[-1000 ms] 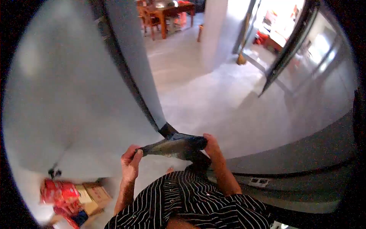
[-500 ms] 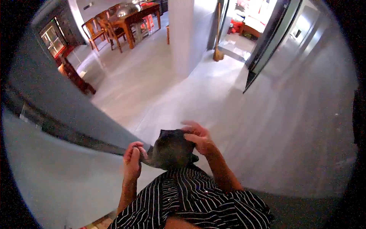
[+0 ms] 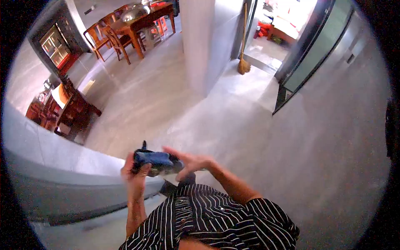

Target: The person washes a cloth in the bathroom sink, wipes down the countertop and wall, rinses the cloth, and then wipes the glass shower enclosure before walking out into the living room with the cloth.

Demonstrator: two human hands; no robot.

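A dark bundle with a bright blue part [image 3: 156, 158], seemingly folded cloth, is held in front of my striped shirt. My left hand [image 3: 135, 168] grips its left end, thumb on the near side. At the right end, my right hand [image 3: 191, 162] has its fingers over the top and its thumb lower down, with the bundle's edge between them; motion blurs these fingers. A small dark tip sticks up from the bundle's top. Below it, a dark piece [image 3: 168, 188] shows near the shirt, and I cannot tell whether it belongs to the bundle.
A grey-white wall [image 3: 87, 162] stands close on my left, and a pillar [image 3: 198, 50] rises ahead. A broom [image 3: 243, 64] leans beside an open doorway. Farther left are a wooden table [image 3: 143, 23] with chairs [image 3: 118, 41] and a dark wooden piece of furniture [image 3: 77, 112].
The dark cloth spread between my hands is now a compact bundle showing blue. It has moved left with both hands. The view has turned, showing more furniture at left.
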